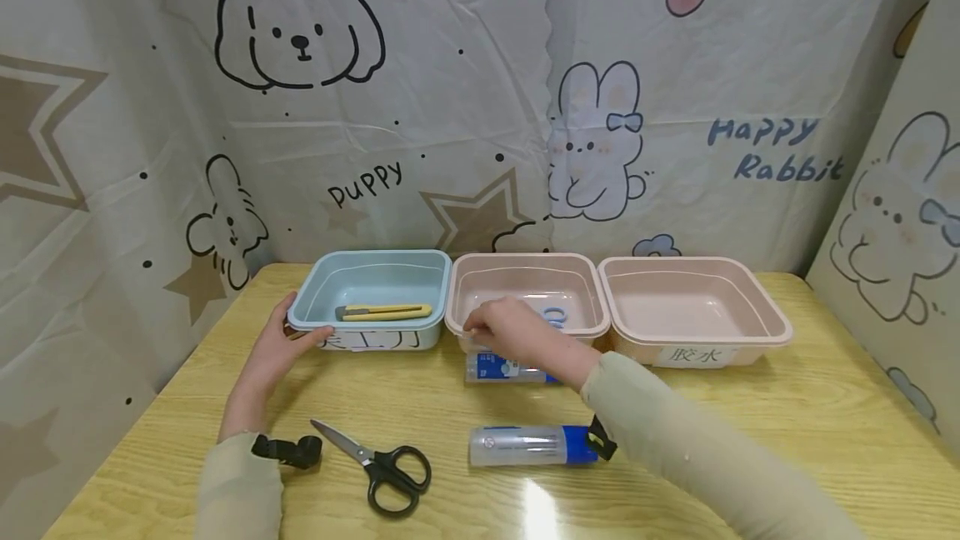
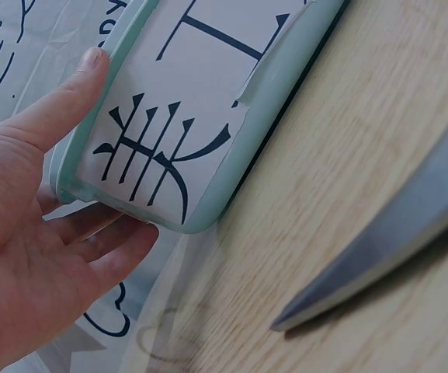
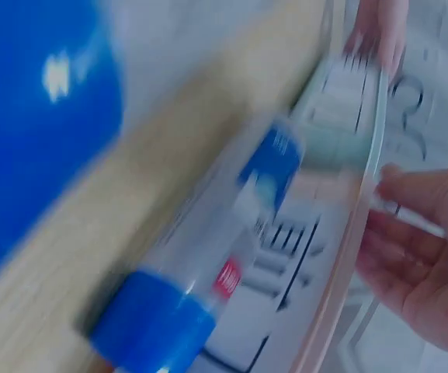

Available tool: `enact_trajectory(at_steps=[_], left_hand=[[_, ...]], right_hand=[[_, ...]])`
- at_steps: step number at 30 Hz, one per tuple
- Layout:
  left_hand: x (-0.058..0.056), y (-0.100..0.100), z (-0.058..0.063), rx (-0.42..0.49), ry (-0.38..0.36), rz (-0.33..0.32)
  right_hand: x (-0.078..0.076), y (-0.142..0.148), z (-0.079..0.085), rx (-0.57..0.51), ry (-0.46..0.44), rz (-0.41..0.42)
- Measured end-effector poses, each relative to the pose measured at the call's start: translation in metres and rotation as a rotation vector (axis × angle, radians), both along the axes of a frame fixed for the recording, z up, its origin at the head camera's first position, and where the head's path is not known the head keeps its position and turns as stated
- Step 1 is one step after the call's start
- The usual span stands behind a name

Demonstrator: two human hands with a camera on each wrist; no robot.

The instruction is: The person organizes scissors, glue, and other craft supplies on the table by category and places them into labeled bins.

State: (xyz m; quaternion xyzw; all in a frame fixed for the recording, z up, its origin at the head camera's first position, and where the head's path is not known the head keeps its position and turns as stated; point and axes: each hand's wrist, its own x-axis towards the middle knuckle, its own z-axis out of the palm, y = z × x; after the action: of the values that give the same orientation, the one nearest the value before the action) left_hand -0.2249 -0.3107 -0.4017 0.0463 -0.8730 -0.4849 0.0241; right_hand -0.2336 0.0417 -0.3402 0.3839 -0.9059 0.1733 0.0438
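Note:
My left hand (image 1: 273, 348) holds the near left corner of a light blue bin (image 1: 375, 257), thumb at the front rim and fingers at the side. A yellow utility knife (image 1: 384, 312) lies inside. My right hand (image 1: 510, 327) is over the front rim of the middle pink bin (image 1: 525, 261); in the right wrist view its loosely bent fingers (image 3: 394, 264) hold nothing that shows. Blue loop handles (image 1: 554, 315), seemingly of scissors, lie in that bin, partly hidden. A clear glue bottle (image 1: 498, 367) lies against the bin's front, partly covered by my right forearm.
Nearer lies another blue-capped glue bottle (image 1: 517, 446). Black-handled scissors (image 1: 390, 473) lie to its left, blades towards my left wrist. A second pink bin (image 1: 693, 307) with a paper label stands on the right. A printed cloth (image 1: 465, 107) hangs behind the wooden table (image 1: 360, 394).

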Motion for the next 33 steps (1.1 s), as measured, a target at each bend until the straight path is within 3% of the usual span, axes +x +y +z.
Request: enact_trajectory(at_steps=[5, 9, 15, 20, 25, 33], left_hand=[[0.001, 0.002, 0.002, -0.002, -0.006, 0.000], [0.001, 0.002, 0.003, -0.007, -0.002, -0.006], [0.002, 0.002, 0.003, 0.008, -0.001, -0.009], [0.001, 0.003, 0.002, 0.012, -0.008, 0.001], [0.001, 0.002, 0.001, 0.005, -0.006, -0.010], [0.002, 0.002, 0.002, 0.007, -0.006, -0.009]], right_hand=[[0.015, -0.012, 0.001, 0.020, 0.083, 0.024], [0.026, -0.021, 0.003, 0.023, 0.101, 0.056], [0.049, -0.043, 0.004, 0.103, 0.040, 0.098], [0.066, -0.063, -0.004, 0.211, -0.065, 0.140], [0.075, -0.076, -0.018, 0.316, -0.071, 0.183], [0.081, -0.091, -0.031, 0.400, -0.160, 0.175]])
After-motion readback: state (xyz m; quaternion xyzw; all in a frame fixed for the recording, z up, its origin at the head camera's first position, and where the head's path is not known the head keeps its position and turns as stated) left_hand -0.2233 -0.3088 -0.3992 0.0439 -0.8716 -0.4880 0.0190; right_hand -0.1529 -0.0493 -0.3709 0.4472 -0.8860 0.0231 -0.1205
